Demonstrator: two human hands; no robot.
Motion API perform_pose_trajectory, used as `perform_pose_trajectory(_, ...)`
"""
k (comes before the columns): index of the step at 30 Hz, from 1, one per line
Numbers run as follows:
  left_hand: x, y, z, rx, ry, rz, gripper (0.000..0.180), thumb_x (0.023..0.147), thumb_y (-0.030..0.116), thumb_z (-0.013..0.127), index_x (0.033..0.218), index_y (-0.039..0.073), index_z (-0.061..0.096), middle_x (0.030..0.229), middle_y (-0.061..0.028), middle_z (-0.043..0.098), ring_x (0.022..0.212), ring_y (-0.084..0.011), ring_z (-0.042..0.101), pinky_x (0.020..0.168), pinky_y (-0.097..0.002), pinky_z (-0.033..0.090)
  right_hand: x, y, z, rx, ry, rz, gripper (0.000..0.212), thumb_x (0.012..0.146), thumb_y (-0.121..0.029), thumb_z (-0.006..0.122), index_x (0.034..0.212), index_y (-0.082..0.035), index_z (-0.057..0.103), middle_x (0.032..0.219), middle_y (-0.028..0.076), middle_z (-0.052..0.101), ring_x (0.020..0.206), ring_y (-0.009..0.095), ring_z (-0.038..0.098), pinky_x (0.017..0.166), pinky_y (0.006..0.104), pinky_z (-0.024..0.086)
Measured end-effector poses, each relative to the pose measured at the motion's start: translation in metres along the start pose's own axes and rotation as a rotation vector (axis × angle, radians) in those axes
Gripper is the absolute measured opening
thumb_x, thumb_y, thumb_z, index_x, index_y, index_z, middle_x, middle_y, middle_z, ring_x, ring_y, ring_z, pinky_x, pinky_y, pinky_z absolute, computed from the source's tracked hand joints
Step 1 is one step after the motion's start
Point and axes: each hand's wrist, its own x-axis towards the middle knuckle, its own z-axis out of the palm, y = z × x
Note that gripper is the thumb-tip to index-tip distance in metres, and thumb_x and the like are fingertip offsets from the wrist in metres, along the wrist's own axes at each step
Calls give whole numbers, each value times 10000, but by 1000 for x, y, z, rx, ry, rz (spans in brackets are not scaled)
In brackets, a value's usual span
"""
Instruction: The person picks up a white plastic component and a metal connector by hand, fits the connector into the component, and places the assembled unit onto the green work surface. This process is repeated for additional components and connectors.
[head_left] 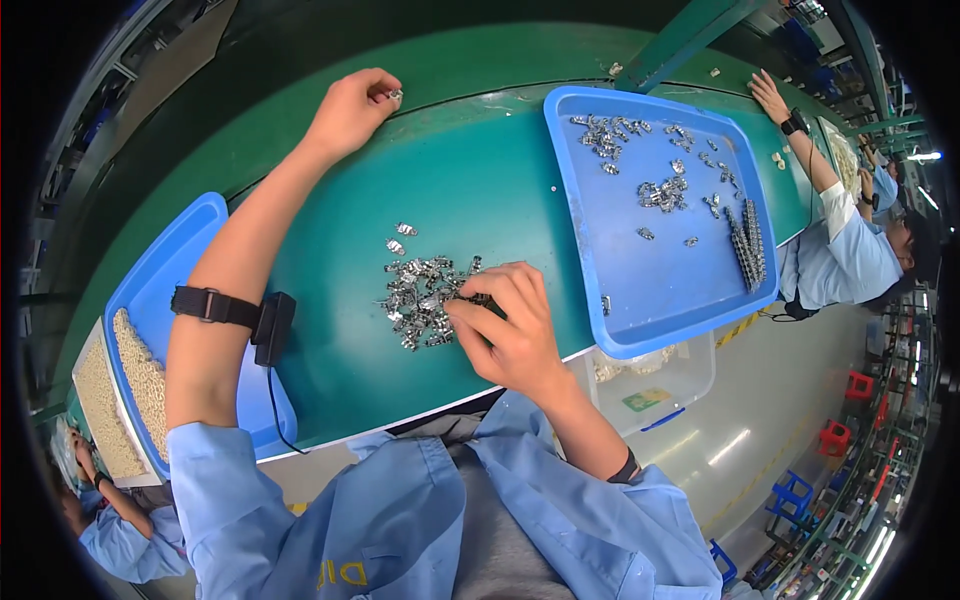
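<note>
Over the tabletop (480, 185), our left grip (352, 112) is pinching one part (395, 95); our right grip (512, 325), hold unclear, is touching the remaining pile (415, 295).

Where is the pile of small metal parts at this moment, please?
In the head view, the pile of small metal parts is near the middle, on the green table, at the right hand and left of the larger blue tray.

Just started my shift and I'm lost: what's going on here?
The person's left hand holds a small metal part beyond a pile of metal parts on the green table. The right hand touches the pile; whether it grips a piece is unclear. More metal pieces lie in the blue tray to the right.
</note>
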Motion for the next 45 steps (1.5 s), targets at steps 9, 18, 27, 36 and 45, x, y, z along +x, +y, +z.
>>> perform_pose_trajectory(9, -58, 15, -66, 45, 243, 253, 352, 982, 156, 710, 1312, 36, 684, 1109, -93, 725, 1054, -199, 673, 973, -327, 524, -1, -4, -4, 199, 17, 79, 161, 770, 9, 798, 904, -39, 723, 997, 98, 754, 956, 291, 718, 1019, 519, 497)
perform_pose_trajectory(18, -320, -13, -222, 342, 226, -234, 243, 982, 117, 681, 1205, 28, 722, 1138, -104, 725, 1067, -232, 678, 932, -354, 527, -12, 7, -3, 429, 2, 153, 183, 835, 103, 746, 943, -12, 654, 1083, 139, 762, 1016, 289, 754, 1227, 633, 324)
perform_pose_trajectory(27, -436, -11, -182, 839, 268, -505, 200, 890, 143, 773, 1062, 45, 745, 1096, -87, 693, 1073, -303, 637, 961, -403, 487, -21, 4, -4, 376, 26, 194, 206, 852, 113, 736, 997, 0, 644, 1048, 116, 709, 955, 242, 701, 1203, 573, 368)
perform_pose_trajectory(36, -425, -22, -162, 984, 322, -574, 139, 883, 170, 776, 970, 69, 737, 1022, -62, 677, 1049, -269, 631, 915, -424, 455, -25, -9, -25, 3, -86, 216, 334, 877, 90, 751, 1201, 25, 707, 975, 68, 652, 879, 163, 601, 851, 306, 483)
perform_pose_trajectory(45, -434, -30, -155, 932, 424, -530, 155, 900, 204, 769, 986, 80, 731, 1024, -62, 673, 1025, -271, 621, 885, -421, 442, -38, -4, -25, 256, -80, 635, 243, 899, 50, 792, 1130, 33, 719, 908, 31, 607, 832, 117, 572, 785, 251, 466)
